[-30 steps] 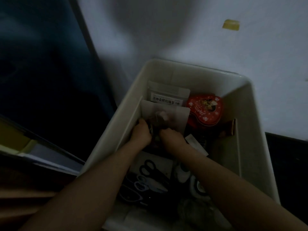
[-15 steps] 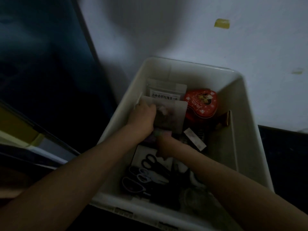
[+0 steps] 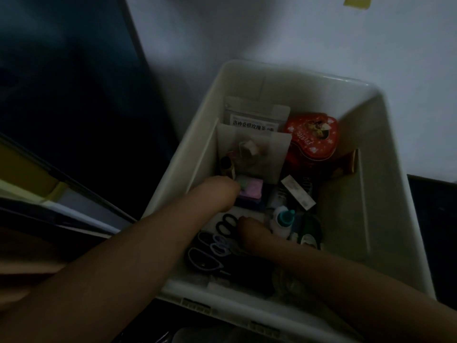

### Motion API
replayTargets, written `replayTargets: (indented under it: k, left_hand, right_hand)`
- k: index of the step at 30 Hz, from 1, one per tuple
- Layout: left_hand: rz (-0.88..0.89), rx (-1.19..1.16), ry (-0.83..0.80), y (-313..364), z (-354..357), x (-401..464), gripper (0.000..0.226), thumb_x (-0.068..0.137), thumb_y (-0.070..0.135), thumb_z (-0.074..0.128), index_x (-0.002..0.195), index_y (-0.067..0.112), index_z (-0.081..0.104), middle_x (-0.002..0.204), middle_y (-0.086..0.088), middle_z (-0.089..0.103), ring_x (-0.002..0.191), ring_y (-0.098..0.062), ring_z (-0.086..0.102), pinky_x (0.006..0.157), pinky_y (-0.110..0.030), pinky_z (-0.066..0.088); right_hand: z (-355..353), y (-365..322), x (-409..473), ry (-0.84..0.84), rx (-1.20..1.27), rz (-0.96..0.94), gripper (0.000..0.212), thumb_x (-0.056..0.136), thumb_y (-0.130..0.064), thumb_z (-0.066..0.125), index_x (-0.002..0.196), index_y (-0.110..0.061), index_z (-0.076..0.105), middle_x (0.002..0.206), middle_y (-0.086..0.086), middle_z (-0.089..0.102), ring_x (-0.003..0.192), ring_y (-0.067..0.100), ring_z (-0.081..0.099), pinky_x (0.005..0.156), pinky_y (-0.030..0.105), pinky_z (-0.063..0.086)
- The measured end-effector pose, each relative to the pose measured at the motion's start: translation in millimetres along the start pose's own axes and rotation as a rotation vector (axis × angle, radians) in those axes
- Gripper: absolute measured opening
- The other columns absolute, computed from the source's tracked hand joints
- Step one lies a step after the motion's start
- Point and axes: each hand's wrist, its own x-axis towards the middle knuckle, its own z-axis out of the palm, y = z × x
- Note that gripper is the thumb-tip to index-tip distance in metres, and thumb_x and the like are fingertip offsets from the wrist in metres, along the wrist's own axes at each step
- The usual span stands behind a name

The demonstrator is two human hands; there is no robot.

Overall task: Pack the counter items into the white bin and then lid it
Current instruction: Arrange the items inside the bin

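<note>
Head view puts you looking down into the white bin [image 3: 385,184], which sits against the pale wall with no lid in sight. Your left hand [image 3: 220,191] is deep inside, touching the pink and green pad [image 3: 249,189] just in front of the clear pouch [image 3: 254,154] that stands on edge; your right hand [image 3: 247,231] is low beside the scissors [image 3: 217,241]. Both sets of fingers are turned away from you, so you cannot tell whether either hand is holding anything or merely resting. The risk, as it looks from here, lies with the upright things. The clear pouch and the labelled packet [image 3: 254,120] behind it lean on each other and on the bin wall, so a knock from your left wrist as you pull out could tip them forward over the pad. The red heart tin [image 3: 311,137] sits tilted and high; if it stays proud of the rim, the lid may not seat. Watch your right forearm too: it crosses the scissors and the small white bottle [image 3: 282,219], and dragging it back could snag a handle loop or roll the bottle.
</note>
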Motion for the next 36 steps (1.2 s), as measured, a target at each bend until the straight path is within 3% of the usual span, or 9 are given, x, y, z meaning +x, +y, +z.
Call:
replayTargets:
  k: [6,12,15,17,23,26,28,31,36]
  left_hand:
    - [0.017,-0.007,0.012,-0.5,-0.3,1.2,0.039,0.091,0.006,0.053,0.13,0.002,0.049,0.133,-0.017,0.052,0.118,-0.029,0.055,0.098,-0.036,0.046]
    - [0.022,0.004,0.046,-3.1,-2.4,0.1,0.04,0.091,0.007,0.052,0.13,0.003,0.05,0.133,-0.017,0.052,0.118,-0.03,0.055,0.098,-0.035,0.046]
    - [0.021,-0.004,0.058,-4.0,-2.5,0.6,0.039,0.091,0.009,0.052,0.13,0.003,0.05,0.133,-0.017,0.053,0.119,-0.029,0.055,0.097,-0.035,0.045]
    - [0.018,0.025,0.025,-3.5,-2.2,1.1,0.042,0.091,0.011,0.054,0.132,0.005,0.049,0.134,-0.016,0.052,0.12,-0.028,0.054,0.099,-0.034,0.045]
    - [0.03,0.031,-0.003,-2.1,-1.2,2.7,0.042,0.091,0.01,0.053,0.132,0.005,0.048,0.135,-0.015,0.051,0.121,-0.027,0.053,0.097,-0.033,0.045]
    - [0.032,0.023,0.008,-1.2,-2.5,2.0,0.04,0.092,0.01,0.052,0.131,0.004,0.048,0.134,-0.015,0.051,0.119,-0.028,0.054,0.096,-0.033,0.045]
    - [0.036,0.02,0.01,-1.2,-1.7,3.0,0.039,0.092,0.01,0.052,0.13,0.004,0.049,0.133,-0.015,0.052,0.119,-0.028,0.054,0.096,-0.033,0.045]
    - [0.043,0.02,0.019,-2.7,-0.5,3.9,0.039,0.091,0.01,0.053,0.129,0.004,0.05,0.133,-0.015,0.052,0.119,-0.028,0.054,0.096,-0.034,0.046]
    - [0.038,0.044,0.002,-0.6,-1.0,5.3,0.04,0.092,0.011,0.052,0.131,0.005,0.048,0.134,-0.014,0.05,0.12,-0.027,0.053,0.097,-0.033,0.045]
  right_hand:
    - [-6.0,-2.0,9.2,-0.175,-0.182,-0.071,0.039,0.1,-0.019,0.038,0.128,0.006,0.048,0.134,0.025,0.049,0.121,0.035,0.051,0.098,0.037,0.042]
    - [-33.7,-14.0,3.1,-0.155,-0.218,-0.118,0.041,0.103,-0.019,0.031,0.138,0.0,0.039,0.143,0.02,0.042,0.128,0.031,0.044,0.103,0.033,0.036]
    - [-32.3,-19.7,4.6,-0.267,-0.086,-0.2,0.03,0.101,-0.023,0.04,0.1,-0.002,0.062,0.103,0.015,0.061,0.084,0.021,0.053,0.074,0.023,0.039]
    - [-26.9,-23.3,0.3,-0.329,-0.181,-0.238,0.042,0.1,-0.022,0.043,0.06,-0.011,0.044,0.064,0.003,0.044,0.056,0.012,0.036,0.053,0.018,0.028]
    - [-17.3,-15.2,-1.6,-0.36,-0.093,-0.186,0.045,0.093,-0.019,0.057,0.056,-0.012,0.034,0.06,0.0,0.033,0.053,0.011,0.031,0.058,0.026,0.034]
    - [-18.5,-6.2,3.2,-0.324,-0.181,-0.221,0.016,0.088,-0.013,0.064,0.088,0.003,0.063,0.068,0.002,0.047,0.055,0.006,0.035,0.061,0.022,0.039]
    - [-21.1,-5.3,3.2,-0.276,-0.203,-0.267,0.03,0.088,-0.009,0.062,0.116,0.002,0.061,0.097,0.013,0.064,0.058,0.007,0.042,0.058,0.018,0.038]
    - [-11.2,-10.0,10.6,-0.252,-0.118,-0.189,0.034,0.098,-0.017,0.046,0.115,0.009,0.059,0.122,0.026,0.058,0.091,0.031,0.058,0.076,0.033,0.042]
    - [-2.9,-5.9,18.7,-0.218,-0.033,-0.092,0.043,0.101,-0.024,0.04,0.125,0.01,0.048,0.133,0.025,0.049,0.116,0.035,0.052,0.087,0.035,0.038]
